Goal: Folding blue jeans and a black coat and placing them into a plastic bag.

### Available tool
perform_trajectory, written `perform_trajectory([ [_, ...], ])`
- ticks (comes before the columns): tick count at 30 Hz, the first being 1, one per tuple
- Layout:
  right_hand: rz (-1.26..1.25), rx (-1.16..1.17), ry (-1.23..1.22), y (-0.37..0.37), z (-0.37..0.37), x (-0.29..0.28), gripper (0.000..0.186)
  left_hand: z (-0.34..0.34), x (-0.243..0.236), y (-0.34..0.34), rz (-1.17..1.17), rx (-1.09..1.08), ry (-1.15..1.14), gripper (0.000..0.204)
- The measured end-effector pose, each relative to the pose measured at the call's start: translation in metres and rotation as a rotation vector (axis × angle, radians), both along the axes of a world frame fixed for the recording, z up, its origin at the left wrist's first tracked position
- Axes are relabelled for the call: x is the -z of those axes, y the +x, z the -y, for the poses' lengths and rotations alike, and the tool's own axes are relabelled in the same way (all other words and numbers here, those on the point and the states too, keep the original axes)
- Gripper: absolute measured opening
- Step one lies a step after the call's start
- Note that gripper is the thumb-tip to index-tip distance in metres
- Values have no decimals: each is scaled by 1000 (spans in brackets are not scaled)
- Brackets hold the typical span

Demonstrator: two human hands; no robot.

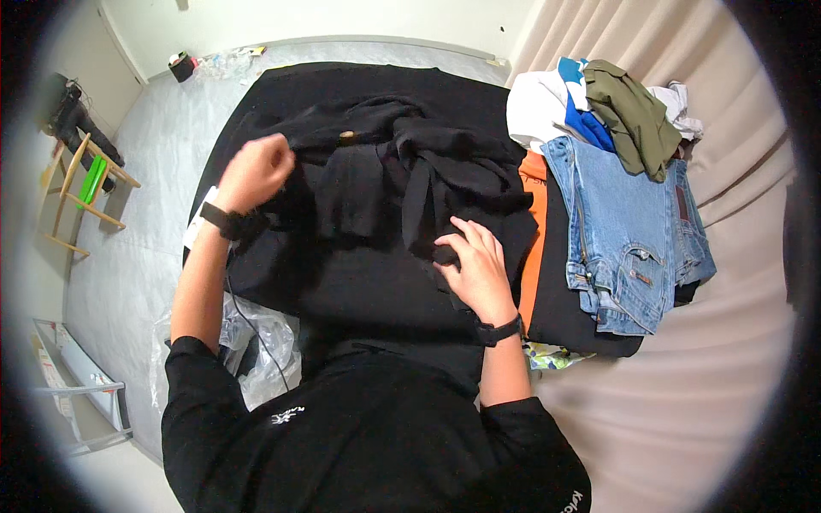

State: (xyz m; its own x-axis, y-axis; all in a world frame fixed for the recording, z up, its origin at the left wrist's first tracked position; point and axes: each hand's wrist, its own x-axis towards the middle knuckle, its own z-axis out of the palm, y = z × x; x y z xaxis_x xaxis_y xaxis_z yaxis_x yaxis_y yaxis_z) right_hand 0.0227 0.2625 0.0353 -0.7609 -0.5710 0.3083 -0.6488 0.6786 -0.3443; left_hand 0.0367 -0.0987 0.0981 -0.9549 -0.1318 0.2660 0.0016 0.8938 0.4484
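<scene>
A black garment (359,184) lies crumpled on the black-covered table (325,278), with a small tan label (346,135) near its upper middle. At the garment's left side is my left hand (256,173), its fingers curled closed; whether cloth is in them is hidden. My right hand (475,265) is at the garment's lower right, fingers bent and closed round a bunched piece of its black cloth. Each wrist wears a black band. Black on black hides much of the garment's outline.
To the right is a clothes pile with blue jeans (620,231), an olive garment (629,111) and an orange piece (535,231), beside a beige curtain (727,342). A clear plastic bag (278,350) and a thin cable lie lower left. A wooden chair (64,192) stands far left.
</scene>
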Motion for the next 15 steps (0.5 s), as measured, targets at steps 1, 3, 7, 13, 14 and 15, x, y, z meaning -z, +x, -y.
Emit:
perform_trajectory([
  [1, -3, 1, -5, -2, -3, 2, 28, 8, -4, -5, -81, -50, -24, 16],
  [3, 94, 80, -108, -7, -8, 3, 22, 34, -4, -16, -287, -208, -141, 16],
  [7, -26, 239, -470, -20, -14, -6, 25, 87, -8, -33, -304, -346, -154, 21],
  [13, -220, 424, -610, -23, -17, -26, 16, 106, 9, -36, -390, -441, -35, 25],
  [14, -248, 377, -504, -24, -15, -25, 15, 90, 10, -29, -364, -368, -41, 26],
  [15, -199, 351, -521, -21, -13, -26, 14, 58, 3, -23, -365, -308, -121, 23],
])
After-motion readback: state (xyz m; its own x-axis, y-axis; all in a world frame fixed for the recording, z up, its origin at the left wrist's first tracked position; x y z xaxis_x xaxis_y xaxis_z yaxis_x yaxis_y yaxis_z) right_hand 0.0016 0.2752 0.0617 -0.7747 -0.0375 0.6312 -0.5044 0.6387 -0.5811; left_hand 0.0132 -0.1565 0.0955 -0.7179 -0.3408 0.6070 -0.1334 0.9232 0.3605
